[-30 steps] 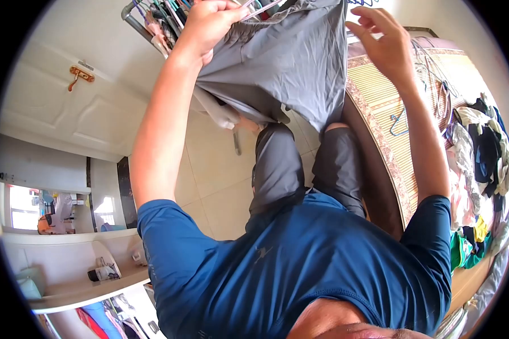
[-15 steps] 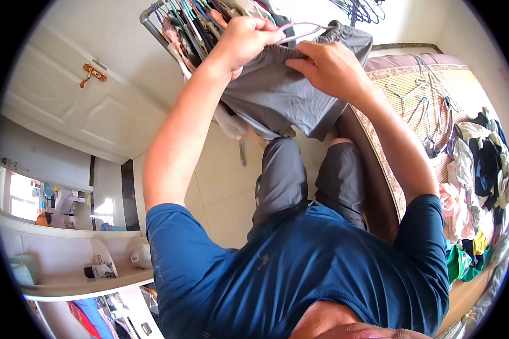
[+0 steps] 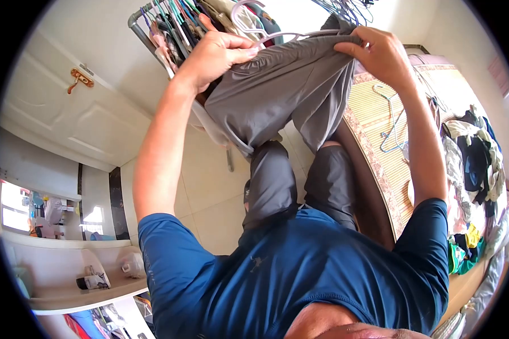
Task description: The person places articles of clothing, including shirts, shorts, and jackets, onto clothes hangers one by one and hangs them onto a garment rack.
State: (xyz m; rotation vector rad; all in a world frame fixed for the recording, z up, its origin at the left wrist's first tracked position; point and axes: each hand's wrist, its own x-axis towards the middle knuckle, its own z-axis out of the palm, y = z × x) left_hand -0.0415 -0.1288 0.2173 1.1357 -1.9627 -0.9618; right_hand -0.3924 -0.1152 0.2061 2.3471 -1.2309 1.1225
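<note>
A pair of grey shorts [image 3: 277, 85] hangs down in front of my knees, its elastic waistband spread wide between my two hands. My left hand [image 3: 216, 55] pinches the left end of the waistband, thumb and fingers pressed together. At the other end, my right hand [image 3: 383, 53] grips the waistband with thumb and fingers closed. A pale lilac hanger [image 3: 244, 16] runs along the waist opening, its hook pointing up beyond the cloth. Part of the hanger is hidden by the shorts and my fingers.
A clothes rack [image 3: 134, 24] full of hung garments stands ahead on the left. To the right is a bed with a woven mat [image 3: 373, 121], holding loose hangers [image 3: 391, 121] and a clothes pile [image 3: 475, 152]. A white door [image 3: 56, 113] is at left.
My hands have moved apart, the right one to the right and up, stretching the waistband wider. The hanger's hook now shows above the shorts, and both legs hang more distinctly.
</note>
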